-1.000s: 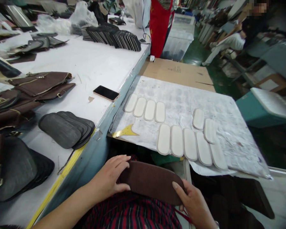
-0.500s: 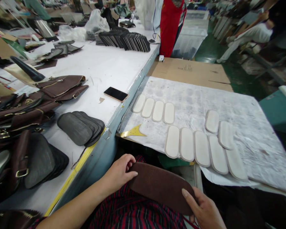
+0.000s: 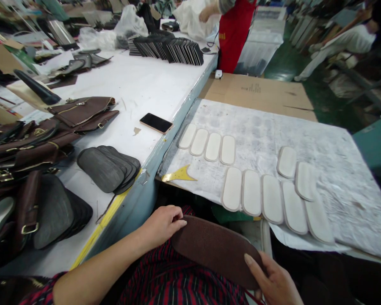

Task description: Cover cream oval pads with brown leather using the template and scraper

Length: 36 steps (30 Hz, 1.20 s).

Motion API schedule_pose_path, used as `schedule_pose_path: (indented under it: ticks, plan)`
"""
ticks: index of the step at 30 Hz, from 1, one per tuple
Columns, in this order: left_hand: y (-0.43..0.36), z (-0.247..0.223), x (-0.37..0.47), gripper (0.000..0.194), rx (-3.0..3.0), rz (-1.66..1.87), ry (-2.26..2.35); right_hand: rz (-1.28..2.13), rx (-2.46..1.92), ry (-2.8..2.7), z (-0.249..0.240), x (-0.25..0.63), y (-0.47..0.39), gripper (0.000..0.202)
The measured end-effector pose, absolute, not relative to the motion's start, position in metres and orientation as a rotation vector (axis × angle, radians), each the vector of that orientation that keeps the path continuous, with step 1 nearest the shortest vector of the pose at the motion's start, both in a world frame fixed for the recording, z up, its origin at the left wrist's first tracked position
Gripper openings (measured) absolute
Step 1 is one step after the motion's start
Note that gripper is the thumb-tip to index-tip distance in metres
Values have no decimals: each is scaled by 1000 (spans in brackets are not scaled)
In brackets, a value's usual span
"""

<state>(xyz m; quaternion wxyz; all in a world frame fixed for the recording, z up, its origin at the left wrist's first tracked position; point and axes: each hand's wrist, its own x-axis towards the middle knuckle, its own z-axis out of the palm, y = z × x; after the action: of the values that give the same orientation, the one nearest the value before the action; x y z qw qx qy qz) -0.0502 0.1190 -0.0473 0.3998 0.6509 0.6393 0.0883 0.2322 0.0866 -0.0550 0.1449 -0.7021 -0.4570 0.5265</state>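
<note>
A long, dark brown leather piece with rounded ends (image 3: 216,250) stretches between my hands, above my striped clothing. My left hand (image 3: 168,224) pinches its upper left edge between thumb and fingers. At the other end my right hand (image 3: 271,273) grips it, thumb on top and fingers underneath. Beyond it, several cream oval pieces (image 3: 270,199) lie in rows on a whitish, stained board (image 3: 343,169). To the left, a fanned stack of dark grey oval pieces (image 3: 101,169) rests at the white table's edge.
A phone (image 3: 156,123) and brown leather bags (image 3: 82,112) lie on the white table (image 3: 130,84). A yellow pointed piece (image 3: 180,173) sits at the board's near left corner. Cardboard (image 3: 257,93) is behind the board. A person in a red apron (image 3: 235,38) stands at the far end.
My left thumb and fingers have closed together at the leather piece's edge. The right hand keeps its hold. The view has shifted slightly, and the far person's hand has come into sight.
</note>
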Motion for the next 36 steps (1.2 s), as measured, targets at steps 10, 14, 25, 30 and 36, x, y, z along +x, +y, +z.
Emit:
schedule_pose_path:
  ticks: [10,14,25,30,36]
  plan:
    - [115,-60,-51,30,1429,405,1691,1527,-2016,-1358,-54,232,89,36]
    - [117,-69,-58,21,1360,418,1569,1550,-2024,-1365,-54,234,90,36]
    - [100,-60,-14,62,2341,366,1238,1565,-1889,-1446,-60,239,92,31]
    - [102,-61,10,48,2457,262,1151,1560,-1873,-1415,-60,240,92,29]
    - [106,-65,12,46,2427,304,1173,1599,-1848,-1363,-62,242,94,30]
